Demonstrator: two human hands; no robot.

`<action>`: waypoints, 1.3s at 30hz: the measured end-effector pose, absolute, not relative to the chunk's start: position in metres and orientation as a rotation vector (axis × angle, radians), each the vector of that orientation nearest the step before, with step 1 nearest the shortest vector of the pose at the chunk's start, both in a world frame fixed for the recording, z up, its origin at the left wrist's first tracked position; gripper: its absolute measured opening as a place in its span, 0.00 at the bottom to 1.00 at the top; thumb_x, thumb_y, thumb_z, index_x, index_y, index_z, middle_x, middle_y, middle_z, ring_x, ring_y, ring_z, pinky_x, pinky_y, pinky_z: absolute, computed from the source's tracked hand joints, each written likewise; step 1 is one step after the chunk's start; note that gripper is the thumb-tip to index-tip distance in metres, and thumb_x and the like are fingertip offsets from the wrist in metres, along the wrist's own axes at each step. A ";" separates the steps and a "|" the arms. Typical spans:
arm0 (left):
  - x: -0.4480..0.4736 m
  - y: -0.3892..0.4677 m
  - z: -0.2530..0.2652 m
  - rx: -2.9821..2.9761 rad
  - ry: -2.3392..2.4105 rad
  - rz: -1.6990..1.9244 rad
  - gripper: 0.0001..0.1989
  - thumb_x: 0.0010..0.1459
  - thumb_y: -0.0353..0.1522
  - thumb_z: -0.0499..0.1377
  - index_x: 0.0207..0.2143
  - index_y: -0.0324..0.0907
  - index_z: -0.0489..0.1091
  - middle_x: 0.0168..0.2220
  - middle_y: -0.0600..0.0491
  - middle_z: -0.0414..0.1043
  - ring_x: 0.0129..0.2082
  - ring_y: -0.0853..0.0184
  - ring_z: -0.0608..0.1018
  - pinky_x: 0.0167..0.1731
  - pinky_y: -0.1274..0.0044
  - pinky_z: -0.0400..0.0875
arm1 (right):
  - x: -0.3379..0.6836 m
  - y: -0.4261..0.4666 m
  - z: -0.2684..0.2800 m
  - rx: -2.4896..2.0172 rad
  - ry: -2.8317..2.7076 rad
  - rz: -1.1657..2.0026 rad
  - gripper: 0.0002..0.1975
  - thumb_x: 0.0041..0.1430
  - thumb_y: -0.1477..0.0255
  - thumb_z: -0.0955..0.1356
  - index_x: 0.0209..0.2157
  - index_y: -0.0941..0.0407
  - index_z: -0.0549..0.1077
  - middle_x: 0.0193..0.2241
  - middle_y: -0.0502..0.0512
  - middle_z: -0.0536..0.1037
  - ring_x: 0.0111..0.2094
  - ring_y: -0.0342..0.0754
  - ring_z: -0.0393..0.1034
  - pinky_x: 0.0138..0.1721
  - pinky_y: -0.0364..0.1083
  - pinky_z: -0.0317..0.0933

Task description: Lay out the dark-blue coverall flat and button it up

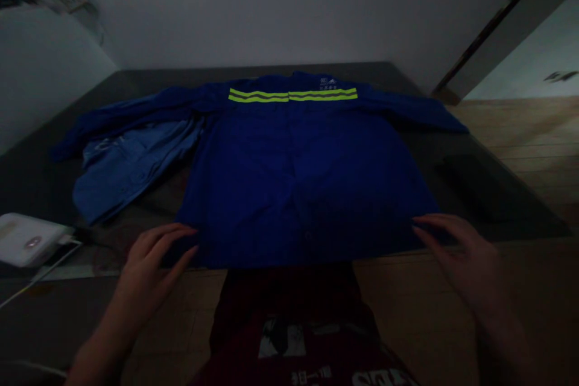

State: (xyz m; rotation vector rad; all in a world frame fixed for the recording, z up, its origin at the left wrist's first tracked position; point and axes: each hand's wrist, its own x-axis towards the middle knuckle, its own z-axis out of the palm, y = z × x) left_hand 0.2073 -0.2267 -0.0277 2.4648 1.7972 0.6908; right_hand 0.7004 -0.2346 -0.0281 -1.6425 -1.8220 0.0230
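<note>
A dark blue work jacket with yellow-green reflective stripes across its far end lies spread flat on a dark table, its sleeves stretched out to both sides. My left hand rests with fingers apart on the jacket's near left corner. At the near right corner, my right hand also touches the hem with spread fingers. Neither hand grips the cloth.
A lighter blue garment lies crumpled at the left, partly under the jacket's sleeve. A white device with a cable sits at the table's near left edge. Wooden floor and a doorway are at the right. The room is dim.
</note>
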 end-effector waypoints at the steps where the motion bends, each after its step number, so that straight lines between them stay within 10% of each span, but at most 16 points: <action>1: 0.193 -0.227 -0.029 2.534 1.794 0.637 0.15 0.59 0.41 0.54 0.46 0.46 0.67 0.47 0.46 0.69 0.47 0.55 0.72 0.49 0.61 0.65 | 0.717 -0.238 -0.030 -1.668 -1.884 0.006 0.13 0.61 0.61 0.64 0.40 0.53 0.73 0.40 0.58 0.76 0.43 0.55 0.70 0.45 0.56 0.64; 9: 0.162 -0.229 -0.033 2.394 1.624 0.377 0.18 0.58 0.37 0.53 0.52 0.53 0.66 0.57 0.53 0.65 0.53 0.61 0.72 0.52 0.69 0.67 | 0.761 -0.240 -0.040 -1.790 -2.070 0.095 0.19 0.58 0.61 0.62 0.49 0.51 0.70 0.51 0.59 0.70 0.51 0.58 0.66 0.51 0.58 0.61; 39: 0.180 -0.210 -0.001 2.058 1.920 0.672 0.10 0.53 0.29 0.49 0.40 0.46 0.61 0.47 0.53 0.68 0.46 0.63 0.74 0.44 0.71 0.71 | 0.752 -0.212 -0.009 -1.854 -1.406 0.322 0.12 0.42 0.74 0.65 0.32 0.52 0.76 0.39 0.58 0.77 0.44 0.56 0.71 0.46 0.53 0.62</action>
